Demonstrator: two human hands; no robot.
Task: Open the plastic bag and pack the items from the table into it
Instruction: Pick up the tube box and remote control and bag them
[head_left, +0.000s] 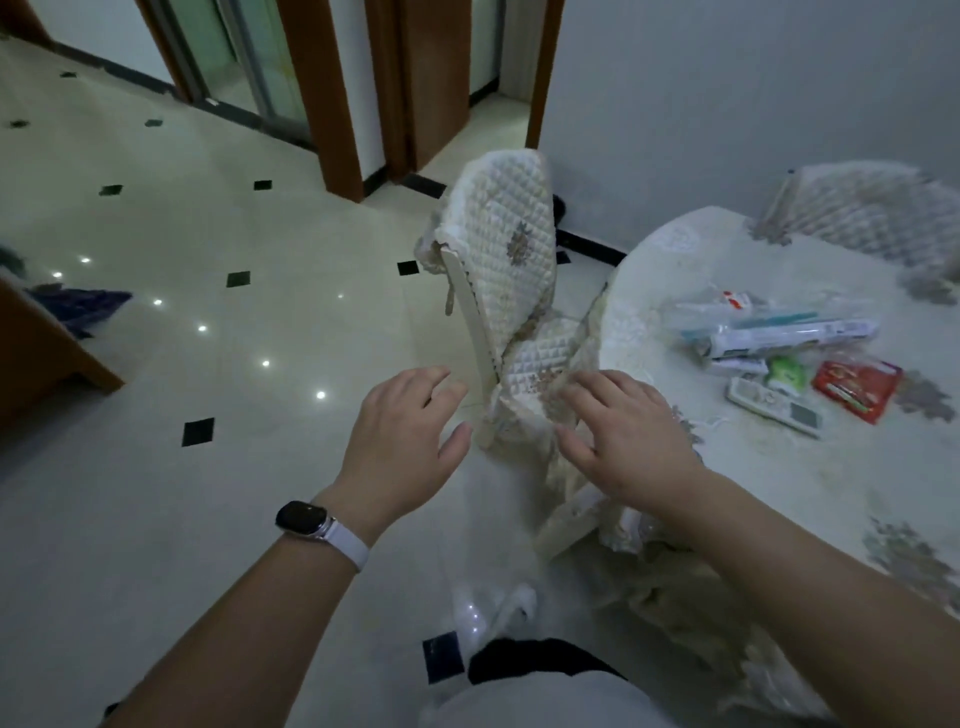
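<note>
Both hands empty, fingers spread loose: left hand (402, 434), right hand (626, 439). The right one is nearer the work. The pile of items (787, 374) sits on the table (779, 499) at about 2 o'clock from it, well apart. The long tube (795, 335) lies roughly 9-to-3. The clear plastic (693, 312) at the pile's 10 o'clock edge is probably the bag, can't confirm. The chair (511, 260) stands at 12 o'clock beyond the hands. The reach over the table edge looks unobstructed.

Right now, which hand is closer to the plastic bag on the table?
Probably the right hand. It hovers open beside the round cloth-covered table, on the side where the clear plastic bag lies. The left hand is over the tiled floor, farther away.
</note>
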